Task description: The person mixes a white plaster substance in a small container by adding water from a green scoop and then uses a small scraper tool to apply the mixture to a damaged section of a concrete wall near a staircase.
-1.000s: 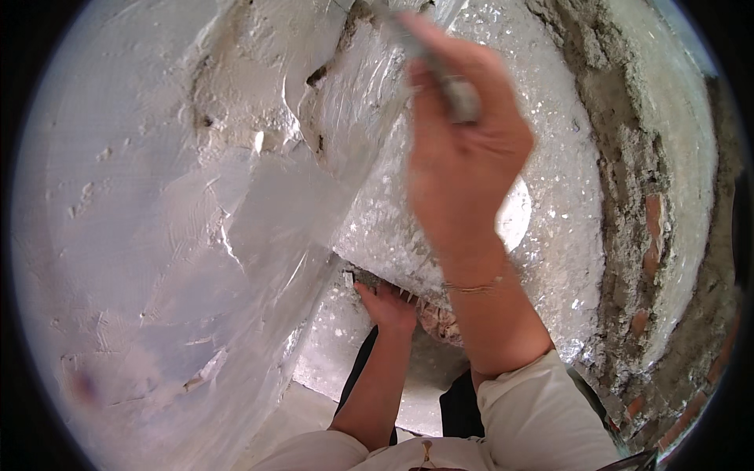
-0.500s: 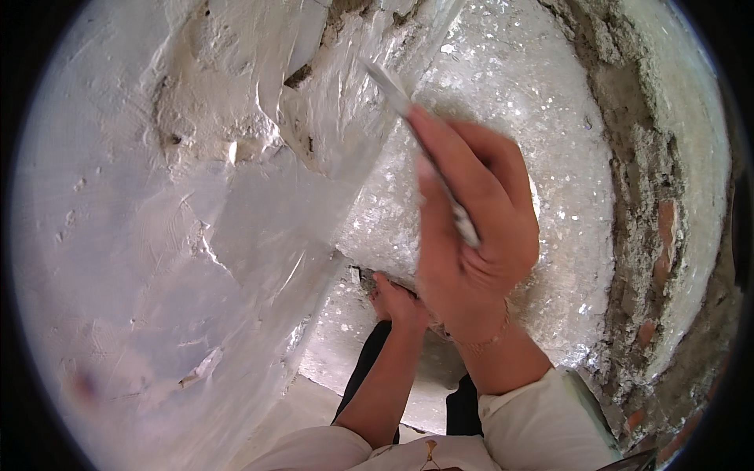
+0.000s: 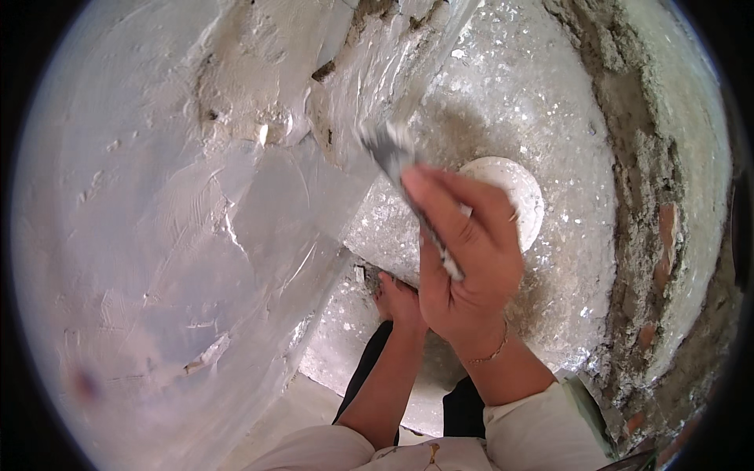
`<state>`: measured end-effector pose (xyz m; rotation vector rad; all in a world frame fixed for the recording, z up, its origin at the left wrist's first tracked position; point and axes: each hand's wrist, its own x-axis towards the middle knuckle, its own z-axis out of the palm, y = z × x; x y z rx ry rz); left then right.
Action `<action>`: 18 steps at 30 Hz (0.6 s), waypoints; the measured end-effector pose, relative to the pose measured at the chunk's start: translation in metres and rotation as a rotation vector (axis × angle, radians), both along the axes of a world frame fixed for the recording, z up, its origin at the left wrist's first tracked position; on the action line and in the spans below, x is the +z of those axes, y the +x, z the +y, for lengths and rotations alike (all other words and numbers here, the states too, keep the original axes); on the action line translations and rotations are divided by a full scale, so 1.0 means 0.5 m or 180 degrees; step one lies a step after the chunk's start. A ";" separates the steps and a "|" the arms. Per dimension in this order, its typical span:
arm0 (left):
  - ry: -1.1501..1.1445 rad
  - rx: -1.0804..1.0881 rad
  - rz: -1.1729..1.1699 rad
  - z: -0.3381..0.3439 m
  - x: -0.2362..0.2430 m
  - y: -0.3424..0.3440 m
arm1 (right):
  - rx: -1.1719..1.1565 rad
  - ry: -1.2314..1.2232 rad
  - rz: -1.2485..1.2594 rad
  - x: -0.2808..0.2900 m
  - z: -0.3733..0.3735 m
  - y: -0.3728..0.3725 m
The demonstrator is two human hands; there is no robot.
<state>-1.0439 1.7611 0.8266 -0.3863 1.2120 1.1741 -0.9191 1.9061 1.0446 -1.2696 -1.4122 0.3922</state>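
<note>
Grey-bladed scraper (image 3: 388, 151), just one, was pinched left of one white disc (image 3: 521, 196).
One right hand (image 3: 471, 243), overlapping the disc's lower-left edge, held the scraper between thumb and fingers; one left hand (image 3: 398, 304) was below-left of the disc, its grip impossible to tell; one white-flecked surface (image 3: 569, 149) surrounded the disc.

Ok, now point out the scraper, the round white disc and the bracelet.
Scraper (image 3: 389, 154), head view: on its blurred grey blade.
Round white disc (image 3: 518, 179), head view: on its uncovered upper part.
Bracelet (image 3: 492, 356), head view: on its thin chain.
</note>
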 end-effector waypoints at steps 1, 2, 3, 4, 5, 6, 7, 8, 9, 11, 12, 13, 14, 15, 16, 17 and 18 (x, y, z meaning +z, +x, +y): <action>0.0027 -0.0050 -0.0023 0.002 0.003 0.004 | -0.0073 0.0145 0.0048 0.021 0.027 -0.005; 0.0062 -0.0072 -0.0071 0.007 0.004 0.009 | -0.0152 0.0303 0.0088 0.043 0.056 -0.010; 0.0079 -0.0090 -0.0097 0.004 0.007 0.004 | -0.0084 0.0502 -0.0124 0.058 0.077 -0.030; 0.0072 -0.0100 -0.0147 0.001 0.004 0.002 | -0.0054 0.0603 -0.0230 0.063 0.072 -0.042; 0.0086 -0.0114 -0.0174 -0.004 0.005 0.001 | -0.0027 0.0704 -0.0335 0.068 0.065 -0.053; 0.0107 -0.0120 -0.0212 -0.009 0.001 -0.002 | 0.0157 0.0464 -0.0176 0.061 0.028 -0.071; 0.0146 -0.0144 -0.0258 -0.012 -0.002 -0.004 | 0.0334 0.0227 -0.0022 0.051 -0.005 -0.083; 0.0191 -0.0123 -0.0283 -0.024 -0.012 -0.018 | 0.0550 -0.0034 -0.0179 0.025 -0.031 -0.087; 0.0251 -0.0148 -0.0340 -0.032 -0.017 -0.023 | 0.0726 -0.0300 -0.0363 0.000 -0.060 -0.072; 0.0448 -0.0224 -0.0499 -0.044 -0.030 -0.030 | 0.0778 -0.0808 -0.0246 -0.044 -0.113 -0.056; 0.0510 -0.0245 -0.0562 -0.041 -0.034 -0.023 | 0.0543 -0.1061 -0.0246 -0.047 -0.125 -0.034; 0.0522 -0.0284 -0.0614 -0.040 -0.039 -0.028 | 0.0331 -0.1315 -0.0226 -0.049 -0.134 -0.013; 0.0217 -0.0286 -0.0456 -0.005 0.014 0.000 | 0.0054 -0.1478 -0.0370 -0.053 -0.138 0.026; -0.0083 -0.0283 -0.0293 0.031 0.071 0.025 | -0.0233 -0.1636 -0.0523 -0.059 -0.142 0.069; -0.0627 -0.0293 0.0081 0.059 0.116 0.045 | -0.0656 -0.1605 -0.0315 -0.065 -0.141 0.113; -0.0657 -0.0295 0.0054 0.045 0.104 0.030 | -0.1013 -0.1553 -0.0080 -0.078 -0.137 0.143; -0.0475 -0.0235 -0.0025 0.030 0.079 0.014 | -0.1276 -0.1532 0.0144 -0.085 -0.127 0.172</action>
